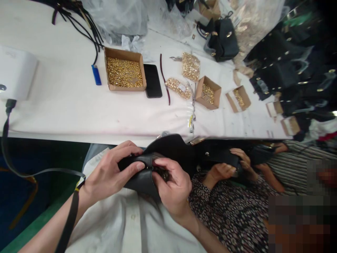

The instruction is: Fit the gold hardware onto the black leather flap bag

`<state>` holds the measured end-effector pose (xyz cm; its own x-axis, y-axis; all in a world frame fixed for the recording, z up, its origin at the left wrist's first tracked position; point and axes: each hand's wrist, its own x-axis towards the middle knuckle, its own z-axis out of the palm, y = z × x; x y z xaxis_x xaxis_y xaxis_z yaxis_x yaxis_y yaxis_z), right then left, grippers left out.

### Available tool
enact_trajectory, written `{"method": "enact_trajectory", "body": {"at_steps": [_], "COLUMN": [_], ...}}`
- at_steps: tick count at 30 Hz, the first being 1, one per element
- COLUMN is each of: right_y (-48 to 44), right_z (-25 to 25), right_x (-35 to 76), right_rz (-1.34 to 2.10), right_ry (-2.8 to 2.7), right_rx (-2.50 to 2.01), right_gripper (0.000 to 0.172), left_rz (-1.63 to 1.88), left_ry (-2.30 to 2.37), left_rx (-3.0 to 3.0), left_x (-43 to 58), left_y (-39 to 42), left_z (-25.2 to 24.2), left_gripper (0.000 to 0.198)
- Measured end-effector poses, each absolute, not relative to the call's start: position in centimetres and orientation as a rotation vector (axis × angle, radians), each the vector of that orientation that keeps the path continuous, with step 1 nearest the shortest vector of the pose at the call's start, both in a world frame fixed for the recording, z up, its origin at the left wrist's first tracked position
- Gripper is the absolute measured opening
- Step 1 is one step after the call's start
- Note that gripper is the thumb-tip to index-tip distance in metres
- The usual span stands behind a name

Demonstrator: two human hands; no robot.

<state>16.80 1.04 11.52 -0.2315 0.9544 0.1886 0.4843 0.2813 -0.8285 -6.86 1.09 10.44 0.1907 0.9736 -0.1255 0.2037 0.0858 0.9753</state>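
Note:
A black leather bag (168, 146) lies over my lap at the table's front edge, its flap spread away from me. My left hand (116, 168) grips the near part of the bag, thumb on top and fingers behind the edge. On the other side, my right hand (172, 184) is closed at the same edge, its thumb and fingers pinching close to a small shiny piece of metal. That piece is too small and too covered to name. A strap with a cable runs along my left wrist.
On the white table (68, 109) stand an open box of gold studs (125, 72), a black phone (153, 80), a blue lighter (96, 75) and smaller cardboard boxes (208, 93). Black bags (223, 38) pile up at right. A co-worker's hands (223, 170) hold another black bag close by.

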Motion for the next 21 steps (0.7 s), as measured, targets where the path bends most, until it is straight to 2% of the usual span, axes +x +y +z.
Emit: {"method": "enact_trajectory", "body": {"at_steps": [5,8,14,21], "right_y": [2.5,3.4,3.0,0.9], "right_z": [11.8,12.2,13.4,14.0], "right_x": [18.0,18.4,17.5,16.6], "right_rz": [0.74,0.7,0.76,0.951], "right_ry": [-2.173,-2.292,-2.122,-1.764], "right_rx": [-0.969,-0.973,-1.093,-1.369], "right_gripper": [0.037,0.033,0.029,0.025], "left_rz": [0.896,0.886,0.944,1.024], "left_ry": [1.284,1.327,1.419,1.49], "left_rx": [1.323,1.292,1.195,0.987], "left_x": [-5.9,-5.6,-5.3,-5.1], "left_y": [0.9,1.0,1.3,0.5], "left_z": [10.2,10.3,10.6,10.0], "left_gripper": [0.018,0.018,0.019,0.029]}}
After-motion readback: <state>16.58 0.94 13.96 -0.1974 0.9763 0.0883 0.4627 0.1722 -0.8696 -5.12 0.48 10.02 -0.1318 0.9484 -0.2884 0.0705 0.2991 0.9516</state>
